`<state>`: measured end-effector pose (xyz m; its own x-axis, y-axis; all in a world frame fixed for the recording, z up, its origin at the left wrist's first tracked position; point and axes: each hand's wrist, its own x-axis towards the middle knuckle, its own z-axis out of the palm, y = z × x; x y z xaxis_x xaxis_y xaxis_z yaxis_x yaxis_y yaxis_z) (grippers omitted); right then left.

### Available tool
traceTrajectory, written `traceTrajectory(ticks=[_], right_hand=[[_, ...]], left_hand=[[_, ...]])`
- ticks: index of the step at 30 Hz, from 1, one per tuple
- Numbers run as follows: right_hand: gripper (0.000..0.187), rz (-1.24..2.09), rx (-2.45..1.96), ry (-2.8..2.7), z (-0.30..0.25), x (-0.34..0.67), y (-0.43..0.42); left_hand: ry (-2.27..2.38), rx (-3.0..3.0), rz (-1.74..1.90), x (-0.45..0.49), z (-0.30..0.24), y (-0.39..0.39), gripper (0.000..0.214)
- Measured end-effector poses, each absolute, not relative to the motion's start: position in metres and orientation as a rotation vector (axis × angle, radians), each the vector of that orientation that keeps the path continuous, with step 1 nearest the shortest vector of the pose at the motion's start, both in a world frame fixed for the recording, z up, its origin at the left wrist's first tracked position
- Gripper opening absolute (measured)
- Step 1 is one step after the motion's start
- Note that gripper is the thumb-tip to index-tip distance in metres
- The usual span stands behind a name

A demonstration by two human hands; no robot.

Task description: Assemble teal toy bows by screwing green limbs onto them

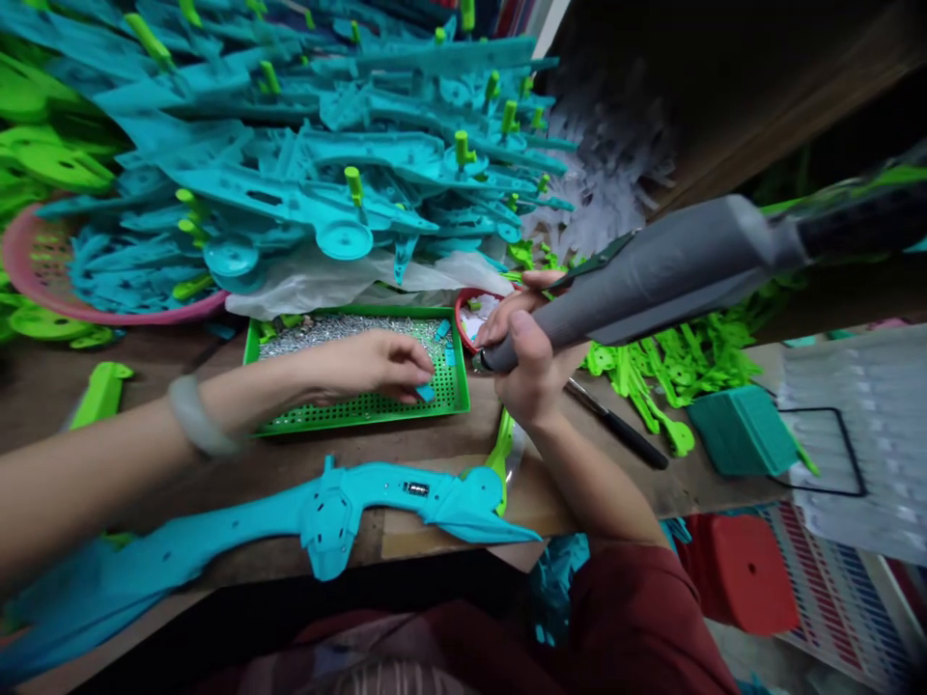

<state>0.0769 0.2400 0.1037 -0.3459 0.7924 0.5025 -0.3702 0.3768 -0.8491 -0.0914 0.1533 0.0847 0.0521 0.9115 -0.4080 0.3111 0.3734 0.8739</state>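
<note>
My left hand [377,365] reaches into a green perforated tray [362,413] of small silver screws and pinches a small blue plastic piece [426,392]. My right hand [527,359] is wrapped round a grey powered screwdriver [652,270] that slants up to the right, its tip beside the tray's right edge. A long turquoise plastic part [340,507] lies along the front of the wooden table [435,454], below both hands. A green lever piece [501,454] pokes up at its right end.
A big heap of turquoise parts with green pegs [348,164] fills the back, partly in a pink basket [43,290]. Loose green pieces [666,362], a black-handled tool [623,425], a teal box [743,430] and a small red bowl [467,309] lie to the right. A red stool [739,569] stands below.
</note>
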Motion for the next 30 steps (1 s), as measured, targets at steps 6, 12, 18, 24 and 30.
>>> traceTrajectory(ticks=[6,12,18,24,30], right_hand=[[0.027,1.272,-0.371,-1.445,0.096,0.071,0.234],[0.038,1.380,-0.400,-1.459,0.085,0.059,0.229],[0.040,1.499,-0.305,-1.506,0.063,0.044,0.223],[0.039,1.569,-0.316,-1.530,0.047,0.039,0.225],[0.038,1.571,-0.285,-1.580,0.044,0.038,0.224]], left_hand=[[1.683,1.226,0.748,-0.096,0.079,0.156,0.025],[1.569,1.175,0.732,-0.094,0.084,0.145,0.027],[1.681,0.987,0.778,-0.097,0.099,0.090,0.037],[1.762,1.085,0.756,-0.074,0.100,0.033,0.029],[1.583,0.883,0.791,-0.057,0.090,0.025,0.027]])
